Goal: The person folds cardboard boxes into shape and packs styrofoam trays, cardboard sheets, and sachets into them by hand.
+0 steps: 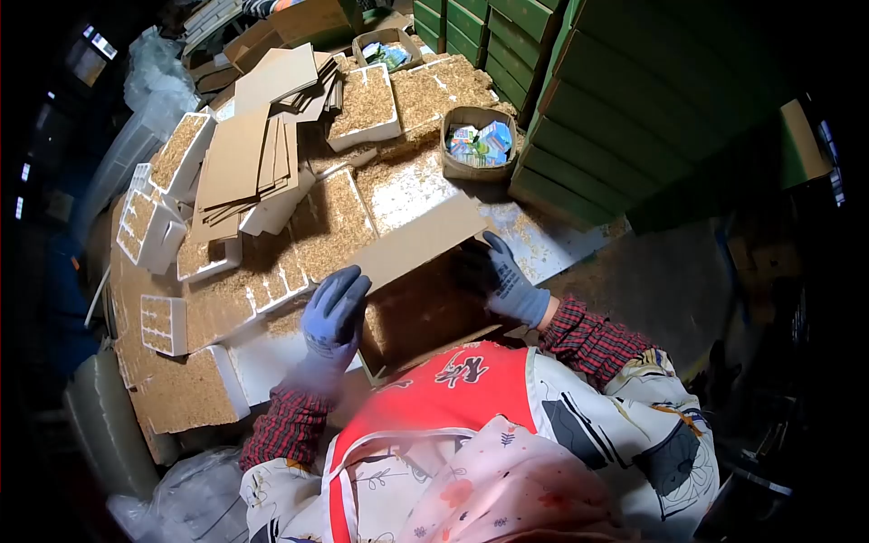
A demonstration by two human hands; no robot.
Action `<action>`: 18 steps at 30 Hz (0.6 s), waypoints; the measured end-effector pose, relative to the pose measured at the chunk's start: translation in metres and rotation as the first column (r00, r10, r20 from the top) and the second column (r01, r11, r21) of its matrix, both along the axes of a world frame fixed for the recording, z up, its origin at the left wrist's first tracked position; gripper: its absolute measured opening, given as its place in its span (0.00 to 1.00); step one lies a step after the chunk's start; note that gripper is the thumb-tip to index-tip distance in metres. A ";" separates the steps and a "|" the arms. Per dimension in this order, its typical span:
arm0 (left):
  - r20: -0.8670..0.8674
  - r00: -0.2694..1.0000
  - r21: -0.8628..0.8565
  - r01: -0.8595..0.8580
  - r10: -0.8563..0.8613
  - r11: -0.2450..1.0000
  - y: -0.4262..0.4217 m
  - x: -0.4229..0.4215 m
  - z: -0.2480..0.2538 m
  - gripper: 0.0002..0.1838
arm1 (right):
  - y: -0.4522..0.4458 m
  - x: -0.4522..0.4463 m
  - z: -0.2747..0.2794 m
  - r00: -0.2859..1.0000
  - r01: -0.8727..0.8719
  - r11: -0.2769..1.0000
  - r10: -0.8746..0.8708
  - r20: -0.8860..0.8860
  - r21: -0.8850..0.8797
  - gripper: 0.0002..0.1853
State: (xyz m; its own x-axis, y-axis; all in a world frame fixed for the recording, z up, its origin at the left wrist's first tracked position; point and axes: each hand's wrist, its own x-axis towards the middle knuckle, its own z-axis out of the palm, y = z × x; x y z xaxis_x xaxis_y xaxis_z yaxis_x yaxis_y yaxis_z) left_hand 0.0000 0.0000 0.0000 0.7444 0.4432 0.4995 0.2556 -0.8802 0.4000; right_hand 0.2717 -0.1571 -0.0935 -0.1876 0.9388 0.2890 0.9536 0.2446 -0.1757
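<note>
An open brown box (425,317) stands upright in front of the red apron, and a flat cardboard piece (421,240) lies along its far side. My left hand (335,312), in a grey-blue glove, is at the box's left edge, its fingers together and pointing up beside the cardboard's left end. On the right, my right hand (502,279), gloved alike, rests at the box's right end near the cardboard; its thumb side is raised and the other fingers reach into shadow. Whether either hand grips anything is hidden.
White foam trays of brown granules (335,213) cover the table behind and left. Stacked cardboard sheets (240,163) lie on some. A round carton with colourful packets (480,145) stands near green crates (588,136). Plastic bags (195,498) lie at lower left.
</note>
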 end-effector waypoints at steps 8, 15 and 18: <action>0.152 0.985 -0.156 -0.051 0.075 0.986 -0.004 -0.017 -0.004 0.15 | -0.002 -0.011 0.012 0.958 0.142 0.989 -0.130 -0.254 0.029 0.20; -0.383 0.879 0.113 0.351 -0.285 0.930 -0.052 -0.020 -0.024 0.16 | 0.019 0.006 0.015 0.073 0.550 0.826 -0.198 -0.978 -0.126 0.17; -0.653 0.559 -0.387 0.335 -0.512 0.859 -0.055 -0.020 -0.082 0.13 | 0.013 -0.021 0.058 0.699 0.278 0.957 -0.262 -0.665 -0.085 0.17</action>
State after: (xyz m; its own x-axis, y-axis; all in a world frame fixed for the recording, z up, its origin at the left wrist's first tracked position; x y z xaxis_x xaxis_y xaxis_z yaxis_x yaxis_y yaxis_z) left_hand -0.0196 -0.0546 -0.0815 0.9433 -0.0014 -0.3320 0.1515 -0.8880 0.4342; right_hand 0.2512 -0.1441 -0.0351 0.3206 0.9109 0.2599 0.6190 0.0062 -0.7854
